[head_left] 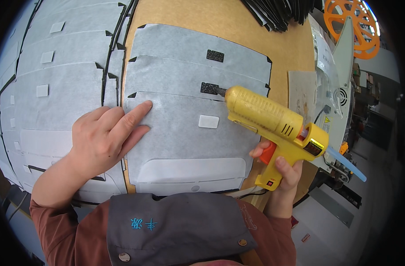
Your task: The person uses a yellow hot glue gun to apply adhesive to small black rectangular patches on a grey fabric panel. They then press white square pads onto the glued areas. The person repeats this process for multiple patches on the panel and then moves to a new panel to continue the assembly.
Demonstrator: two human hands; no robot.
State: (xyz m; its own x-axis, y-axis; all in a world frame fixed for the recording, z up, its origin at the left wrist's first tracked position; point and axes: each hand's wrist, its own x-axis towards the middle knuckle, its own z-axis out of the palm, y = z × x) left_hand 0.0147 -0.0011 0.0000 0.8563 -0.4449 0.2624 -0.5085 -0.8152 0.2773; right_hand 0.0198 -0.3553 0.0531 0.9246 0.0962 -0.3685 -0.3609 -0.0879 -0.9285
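Note:
My right hand (287, 173) grips a yellow hot glue gun (266, 111), a finger at its orange trigger (268, 153). A translucent bluish glue stick (346, 165) sticks out of its back end. The gun's dark nozzle (221, 91) meets the middle black patch (209, 88) on a layered pale grey sheet piece (167, 128) with black corners. Another black patch (215, 56) lies farther up, and a white rectangle (208, 122) sits nearer me. My left hand (102, 133) holds nothing; its index finger and thumb stretch apart over the sheet's left edge, the index fingertip resting on it.
More pale layered sheets (69, 106) with white rectangles cover the left side. A stack of black-edged pieces (280, 11) lies at the far right of the brown tabletop (189, 13). Beyond the right edge stand a grey machine (344, 84) and an orange reel (353, 26).

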